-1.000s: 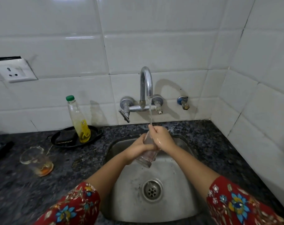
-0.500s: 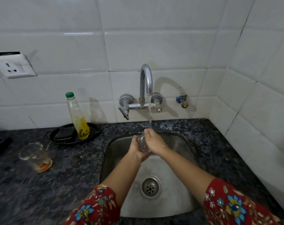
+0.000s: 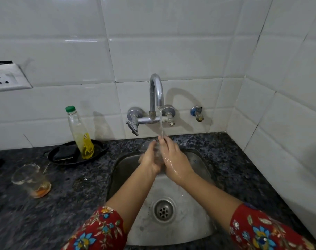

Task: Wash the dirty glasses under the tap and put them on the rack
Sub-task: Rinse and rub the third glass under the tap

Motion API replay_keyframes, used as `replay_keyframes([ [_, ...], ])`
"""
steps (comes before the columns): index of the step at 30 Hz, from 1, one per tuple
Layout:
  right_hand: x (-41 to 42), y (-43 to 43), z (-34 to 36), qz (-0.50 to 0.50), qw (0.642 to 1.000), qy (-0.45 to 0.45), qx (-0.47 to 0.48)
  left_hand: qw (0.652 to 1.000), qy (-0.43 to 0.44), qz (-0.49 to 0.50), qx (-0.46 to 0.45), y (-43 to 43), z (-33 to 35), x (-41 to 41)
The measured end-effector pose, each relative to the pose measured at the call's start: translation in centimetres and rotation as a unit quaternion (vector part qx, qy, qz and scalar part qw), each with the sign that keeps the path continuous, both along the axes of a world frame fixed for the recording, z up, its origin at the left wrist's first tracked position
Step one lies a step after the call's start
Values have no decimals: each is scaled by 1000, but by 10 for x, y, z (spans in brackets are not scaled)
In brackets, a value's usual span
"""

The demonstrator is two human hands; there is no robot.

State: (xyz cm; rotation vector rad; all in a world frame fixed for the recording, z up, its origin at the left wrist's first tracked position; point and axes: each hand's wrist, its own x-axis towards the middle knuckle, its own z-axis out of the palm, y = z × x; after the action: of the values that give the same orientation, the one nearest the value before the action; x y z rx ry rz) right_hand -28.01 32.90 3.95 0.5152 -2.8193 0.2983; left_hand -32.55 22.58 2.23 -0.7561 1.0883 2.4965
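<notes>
Over the steel sink (image 3: 198,226), my left hand (image 3: 151,159) and my right hand (image 3: 173,157) wrap a clear glass (image 3: 158,150) between them. The glass is mostly hidden by my fingers, and I cannot make out how it is tilted. Water runs from the chrome tap (image 3: 156,94) onto my right fingers and the glass. A second glass (image 3: 31,180), with orange residue at its bottom, stands on the dark counter to the left. No rack is in view.
A bottle of yellow liquid with a green cap (image 3: 80,134) stands on a black dish (image 3: 62,158) with a dark scrubber, behind the dirty glass. A wall socket (image 3: 8,77) is at the far left. A small valve (image 3: 197,114) sits right of the tap. White tiled walls close the back and right.
The glass went from hanging below my hands, with its bottom showing, to being hidden between them. The view has shifted a little.
</notes>
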Motion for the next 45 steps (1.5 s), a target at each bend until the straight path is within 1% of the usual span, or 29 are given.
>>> replay_keyframes([
  [3,-14,-12,27,-73,995,-66,-22,988,3,112,-105,-3,4,-10],
  [6,-19,-16,40,-91,970,-180,-139,993,28,76,-89,-10,14,-12],
  [7,-19,-15,42,-92,941,-250,-210,996,38,35,-76,-12,15,-11],
  [8,-20,-10,43,-81,891,-334,-297,996,52,-16,-76,-14,20,-3],
  [10,-21,0,45,-41,735,-486,-471,988,75,-113,-73,-20,18,3],
  [11,-22,5,43,-30,694,-514,-503,983,85,-147,-63,-22,20,6],
  [12,-22,7,40,-38,702,-508,-497,980,91,-154,-85,-21,20,9],
  [13,-22,4,35,-60,761,-469,-443,981,88,-141,-100,-18,17,8],
  [15,-19,-8,24,-118,908,-316,-247,977,68,-46,-196,-6,14,6],
  [16,-17,-15,20,-144,940,-242,-194,970,73,-22,-231,-2,14,4],
  [17,-16,-18,17,-143,944,-219,-201,969,80,-10,-235,0,16,3],
  [18,-16,-16,18,-118,922,-253,-268,969,93,-31,-227,-2,22,4],
  [19,-18,-10,21,-86,865,-333,-366,973,104,-65,-195,-7,25,2],
  [21,-16,3,29,-21,710,-503,-493,978,133,-140,-76,-22,24,-2],
  [22,-14,8,29,2,681,-529,-506,976,147,-153,-40,-25,23,0],
  [23,-13,9,25,2,698,-517,-495,974,156,-158,-35,-24,22,2],
  [25,-6,1,18,-41,789,-413,-453,971,161,-126,-121,-15,18,4],
  [26,-4,-2,16,-58,796,-380,-467,968,164,-98,-163,-12,18,4],
  [27,-2,-2,14,-56,777,-385,-495,965,171,-92,-175,-10,19,5],
  [30,3,16,21,19,639,-531,-556,960,210,-167,-84,-19,23,7],
  [31,3,21,21,32,619,-554,-556,957,215,-184,-59,-23,21,7],
  [32,2,22,18,31,632,-547,-548,955,217,-191,-65,-24,19,8],
  [34,2,16,11,-18,693,-483,-535,956,204,-160,-139,-20,15,10],
  [35,1,14,7,-42,696,-467,-544,956,192,-135,-178,-17,12,10],
  [38,4,14,6,-52,640,-510,-572,959,177,-76,-209,-15,6,12],
  [39,4,15,9,-57,646,-507,-567,961,166,-55,-215,-17,2,12],
  [40,4,17,14,-64,670,-491,-552,963,148,-39,-222,-19,-1,14],
  [43,-6,14,24,-93,811,-377,-437,968,92,-44,-231,-24,-15,17],
  [45,-13,4,28,-103,884,-284,-357,975,61,-63,-203,-26,-19,20],
])
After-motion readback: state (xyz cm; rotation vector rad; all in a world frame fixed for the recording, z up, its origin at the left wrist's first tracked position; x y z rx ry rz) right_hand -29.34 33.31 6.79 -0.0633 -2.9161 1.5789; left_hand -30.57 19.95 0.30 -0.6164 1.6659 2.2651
